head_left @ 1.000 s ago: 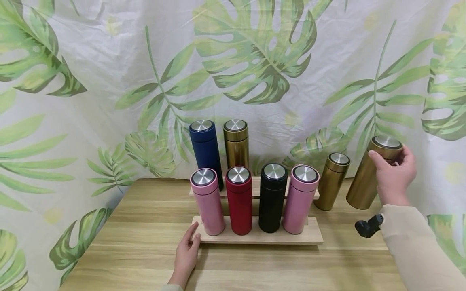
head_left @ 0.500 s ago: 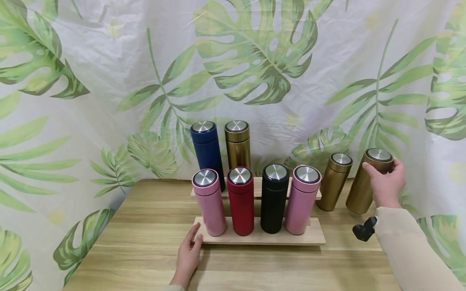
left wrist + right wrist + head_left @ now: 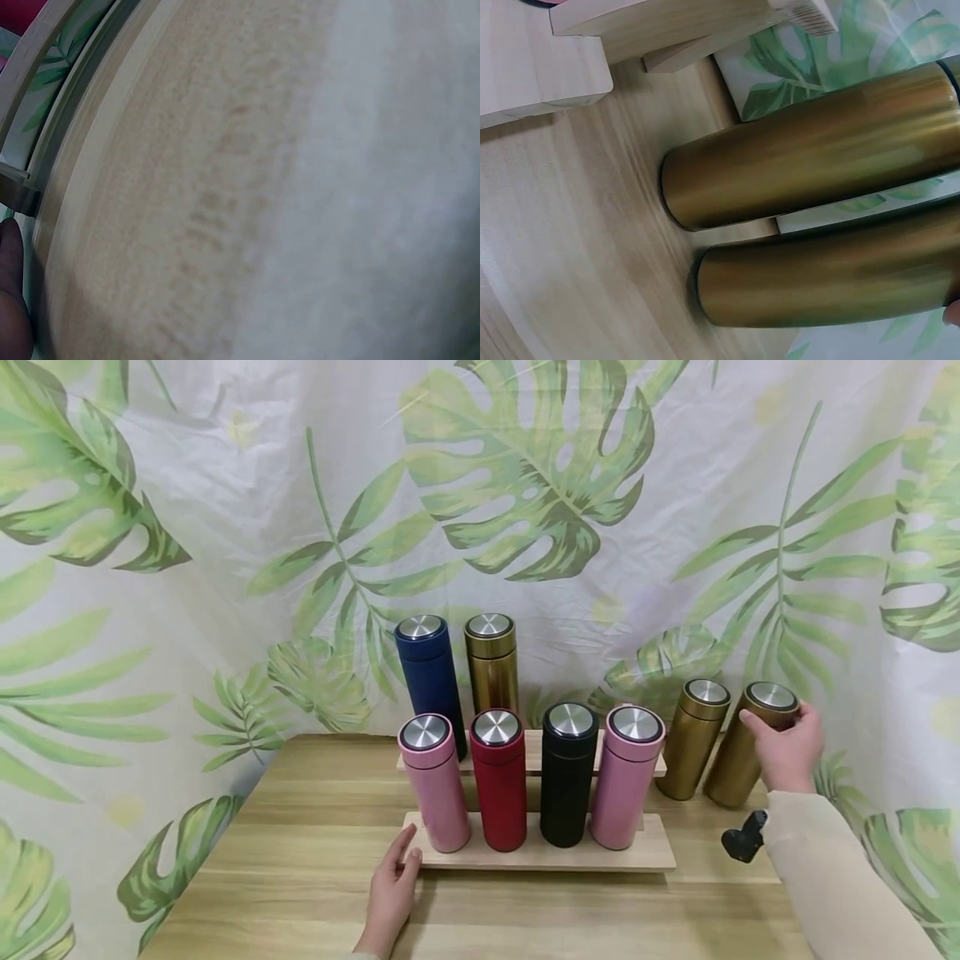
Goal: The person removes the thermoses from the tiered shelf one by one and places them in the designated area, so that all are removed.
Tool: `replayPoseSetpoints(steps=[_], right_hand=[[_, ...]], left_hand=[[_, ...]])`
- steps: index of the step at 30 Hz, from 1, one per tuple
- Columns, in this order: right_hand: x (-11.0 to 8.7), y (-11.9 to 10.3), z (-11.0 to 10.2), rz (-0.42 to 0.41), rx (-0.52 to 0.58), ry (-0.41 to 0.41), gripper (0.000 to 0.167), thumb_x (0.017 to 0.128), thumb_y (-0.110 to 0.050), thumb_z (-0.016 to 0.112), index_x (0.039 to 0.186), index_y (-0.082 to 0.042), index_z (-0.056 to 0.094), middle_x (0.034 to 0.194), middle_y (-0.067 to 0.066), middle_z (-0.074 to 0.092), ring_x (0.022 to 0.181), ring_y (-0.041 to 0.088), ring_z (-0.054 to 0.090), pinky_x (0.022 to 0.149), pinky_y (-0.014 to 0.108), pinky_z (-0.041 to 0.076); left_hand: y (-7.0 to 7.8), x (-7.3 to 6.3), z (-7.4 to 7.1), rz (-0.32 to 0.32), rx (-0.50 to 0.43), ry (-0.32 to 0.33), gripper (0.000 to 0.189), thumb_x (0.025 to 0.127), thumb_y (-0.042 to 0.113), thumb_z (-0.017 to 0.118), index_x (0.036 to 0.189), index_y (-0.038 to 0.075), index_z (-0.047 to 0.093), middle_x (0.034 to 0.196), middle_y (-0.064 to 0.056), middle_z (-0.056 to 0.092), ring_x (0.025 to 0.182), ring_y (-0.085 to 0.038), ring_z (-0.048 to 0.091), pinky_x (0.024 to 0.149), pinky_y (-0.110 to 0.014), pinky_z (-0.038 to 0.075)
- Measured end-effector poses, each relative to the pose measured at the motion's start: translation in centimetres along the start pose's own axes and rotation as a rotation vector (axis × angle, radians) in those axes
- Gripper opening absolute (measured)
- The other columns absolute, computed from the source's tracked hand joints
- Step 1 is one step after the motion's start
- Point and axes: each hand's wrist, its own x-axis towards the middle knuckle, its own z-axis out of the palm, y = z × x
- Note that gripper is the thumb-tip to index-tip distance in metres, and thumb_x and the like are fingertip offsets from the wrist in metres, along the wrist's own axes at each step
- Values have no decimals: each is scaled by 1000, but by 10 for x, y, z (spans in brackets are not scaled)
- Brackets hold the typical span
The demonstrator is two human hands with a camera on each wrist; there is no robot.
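Observation:
My right hand grips a gold thermos near its silver-topped lid, thumb on the near left side. It stands upright at the table's right, close beside a second gold thermos. In the right wrist view the held thermos has its base at the tabletop, and a narrow gap parts it from the other gold thermos. Only a fingertip shows there. My left hand touches the left end of a two-tier wooden rack, fingers fairly straight; the left wrist view shows just part of a finger.
On the rack's front tier stand a pink thermos, a red one, a black one and another pink one. Behind are a blue thermos and a gold one. A leaf-print cloth hangs behind the table.
My right hand has brought the gold thermos leftward and lower, closer to the other gold thermos beside the rack. My left hand has stayed at the rack's left end.

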Motion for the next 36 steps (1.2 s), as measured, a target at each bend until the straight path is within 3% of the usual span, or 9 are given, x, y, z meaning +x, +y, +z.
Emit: replayPoseSetpoints(steps=[7, 11, 16, 20, 29, 36], right_hand=[[0, 6, 4, -4, -15, -1, 66, 81, -18, 68, 134, -3, 31, 117, -4, 45, 101, 8, 45, 89, 19, 37], [2, 7, 2, -5, -79, -26, 68, 82, -22, 67, 136, -2, 30, 130, 11, 46, 113, 20, 46, 95, 25, 37], [7, 6, -5, -56, -170, -129, 69, 86, -24, 63, 139, 2, 27, 138, 24, 40, 124, 37, 38, 103, 45, 32], [8, 4, -11, -73, -210, -219, 73, 87, -28, 60, 141, 4, 23, 140, 28, 35, 126, 41, 34, 104, 50, 30], [5, -11, -26, 71, -80, -281, 98, 85, -44, 59, 147, -1, -3, 153, 21, -1, 139, 36, 2, 112, 48, 14], [-2, -47, -32, 7, 50, -271, 96, 86, -40, 61, 149, -8, -4, 155, 8, -8, 140, 19, -6, 114, 33, 4]], left_hand=[[-1, 0, 1, 17, -7, 7, 41, 95, 20, 53, 135, 13, 48, 135, -11, 50, 65, -4, 47, 56, -21, 44], [-2, -1, 3, 27, 7, 2, 40, 95, 20, 52, 135, 12, 48, 137, -11, 49, 68, -5, 48, 61, -21, 44], [-3, 1, 3, 30, 16, 0, 41, 95, 21, 52, 135, 13, 48, 138, -10, 48, 71, -6, 49, 63, -22, 45], [-4, 2, 1, 30, 16, 2, 41, 95, 22, 52, 135, 14, 48, 138, -10, 48, 71, -6, 50, 62, -22, 45], [-3, 1, 2, 16, -1, -9, 41, 95, 21, 52, 136, 14, 48, 137, -11, 49, 70, -6, 50, 60, -21, 45], [-4, 1, 1, 38, 17, 4, 41, 96, 22, 51, 136, 14, 47, 138, -10, 48, 75, -5, 51, 66, -22, 45]])
